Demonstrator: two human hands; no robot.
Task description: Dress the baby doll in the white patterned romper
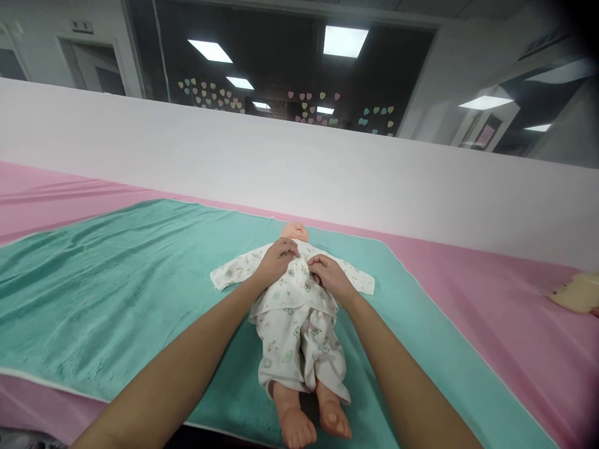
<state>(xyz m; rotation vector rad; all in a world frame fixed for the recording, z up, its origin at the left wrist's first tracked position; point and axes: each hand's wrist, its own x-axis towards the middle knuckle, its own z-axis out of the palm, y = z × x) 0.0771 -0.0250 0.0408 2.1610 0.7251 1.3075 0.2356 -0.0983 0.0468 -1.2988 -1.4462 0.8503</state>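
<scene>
A baby doll [294, 232] lies on its back on a green towel [140, 280], its bare feet toward me and its sleeves spread to both sides. It wears a white printed top [285, 292] and matching trousers [285, 343]. Over the chest, my left hand [277, 259] pinches the front of the top with bent fingers. My right hand [330, 274] is closed on the cloth just beside it. Between the two hands the fabric bunches up, perhaps at a tie; the small detail there is unclear.
A pink sheet [468, 299] shows around the towel. Behind it rises a low white wall [281, 162] with a dark window [290, 62] above, dotted with heart stickers. At the far right edge lies a pale yellowish object [575, 293], partly cut off.
</scene>
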